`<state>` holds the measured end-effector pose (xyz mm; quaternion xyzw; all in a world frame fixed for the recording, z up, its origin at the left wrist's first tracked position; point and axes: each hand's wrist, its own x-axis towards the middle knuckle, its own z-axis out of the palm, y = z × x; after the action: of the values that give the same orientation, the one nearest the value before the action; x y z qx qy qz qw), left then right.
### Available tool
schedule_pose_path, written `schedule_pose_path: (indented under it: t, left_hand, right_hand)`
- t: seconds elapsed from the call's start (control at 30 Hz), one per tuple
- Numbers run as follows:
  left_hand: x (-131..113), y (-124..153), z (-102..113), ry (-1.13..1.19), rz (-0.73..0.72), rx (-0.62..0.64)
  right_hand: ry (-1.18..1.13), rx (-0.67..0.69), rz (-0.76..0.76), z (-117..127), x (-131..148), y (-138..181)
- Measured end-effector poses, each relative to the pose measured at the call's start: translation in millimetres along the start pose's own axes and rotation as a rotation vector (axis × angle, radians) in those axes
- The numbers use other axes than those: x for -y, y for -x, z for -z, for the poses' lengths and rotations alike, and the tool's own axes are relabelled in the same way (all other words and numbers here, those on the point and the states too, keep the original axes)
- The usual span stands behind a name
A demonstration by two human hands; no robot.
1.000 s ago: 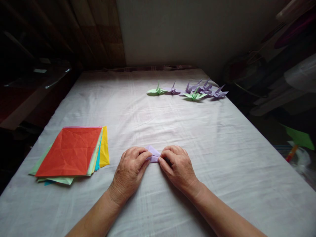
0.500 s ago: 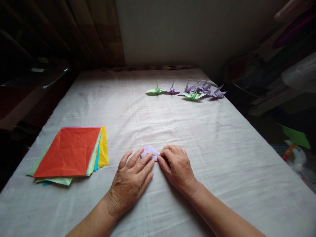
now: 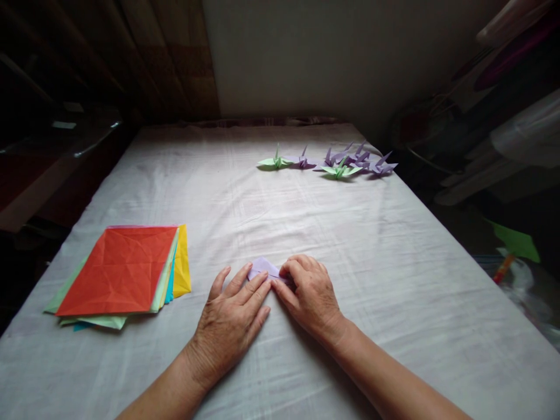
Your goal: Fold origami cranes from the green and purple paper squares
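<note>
A small folded piece of lilac paper (image 3: 262, 268) lies on the white cloth (image 3: 280, 204) near the front middle. My left hand (image 3: 231, 324) lies flat on the cloth with fingers stretched out, its fingertips resting on the lilac paper. My right hand (image 3: 308, 294) is curled, its fingertips pressing the paper's right part down; most of the paper is hidden under both hands.
A stack of coloured paper squares (image 3: 118, 277), orange on top, lies at the left. Several folded paper cranes (image 3: 332, 163), green and purple, stand in a row at the far right. Dark furniture flanks the left edge, cluttered items the right.
My left hand has gone from a pinch on the paper to lying flat with fingers spread. The right hand has shifted slightly left over the paper.
</note>
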<state>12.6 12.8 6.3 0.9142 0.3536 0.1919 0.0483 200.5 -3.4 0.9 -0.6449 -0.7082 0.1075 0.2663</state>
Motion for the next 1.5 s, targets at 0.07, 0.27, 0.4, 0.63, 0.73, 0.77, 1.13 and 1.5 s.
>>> schedule_pose_path:
  t: [0.07,0.27,0.4,0.63,0.73,0.77,1.13,1.5]
  left_hand:
    - [2.0,0.4,0.6,0.008,0.0,0.01]
    - [12.0,1.9,2.9,0.036,-0.017,0.079]
    - [18.5,3.9,3.8,0.044,-0.034,0.098]
    - [27.3,8.3,7.3,0.055,-0.045,0.101]
    - [27.6,7.3,7.3,0.062,-0.048,0.093]
    - [27.3,6.8,7.1,0.063,-0.051,0.085]
    - [30.5,7.8,-1.3,0.076,-0.077,0.015]
    - [34.1,7.4,-4.7,0.15,-0.005,0.064]
  right_hand:
    - [-0.004,0.004,-0.01,0.7,0.3,-0.5]
    - [-0.062,0.04,-0.061,4.7,-6.7,2.7]
    - [-0.086,0.011,-0.073,6.3,-10.4,6.3]
    - [-0.119,-0.011,-0.061,6.6,-12.9,7.6]
    - [-0.134,-0.026,-0.049,6.0,-14.2,7.8]
    - [-0.136,-0.032,-0.045,5.8,-14.4,8.0]
    - [-0.071,-0.076,0.029,4.1,-11.0,10.7]
    - [0.137,-0.092,0.128,-0.1,6.1,13.9]
